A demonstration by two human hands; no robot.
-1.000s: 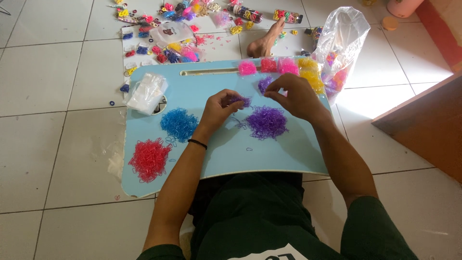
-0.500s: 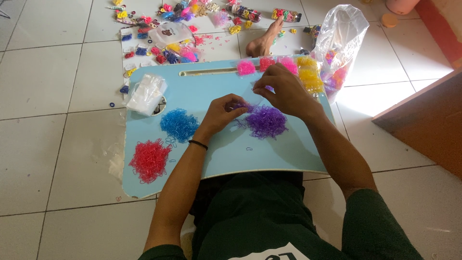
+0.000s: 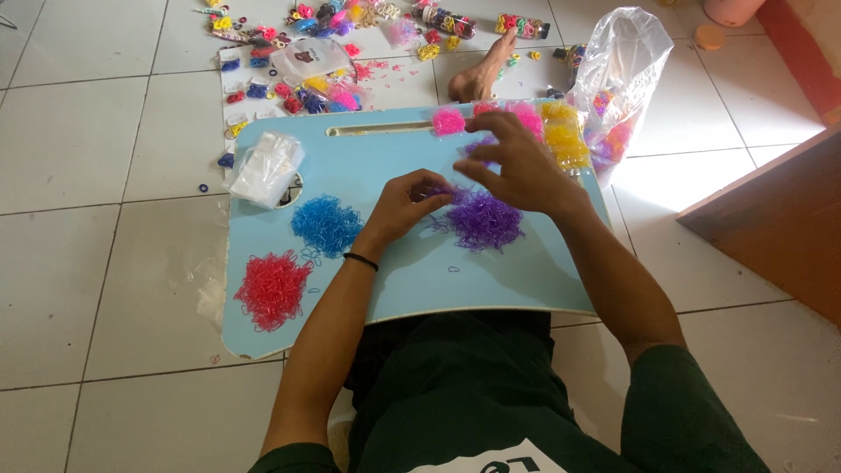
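Head cam: I see five band piles on the light-blue lap tray (image 3: 526, 280): red (image 3: 272, 289), blue (image 3: 326, 224), purple pile (image 3: 482, 219), pink (image 3: 448, 121), yellow (image 3: 565, 140). Left hand (image 3: 407, 203) pinches purple bands at the pile's edge; right hand (image 3: 517, 166) hovers above, fingers apart, partly blocking it. One clear bag (image 3: 622, 79) to the right.

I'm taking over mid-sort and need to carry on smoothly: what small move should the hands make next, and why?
Probably draw the few purple bands at the left hand fingertips clear and drop them on the purple pile. Both hands work at that pile's upper left edge, the right hand hovering with spread fingers, and a stray loop lies below it on the blue lap tray.
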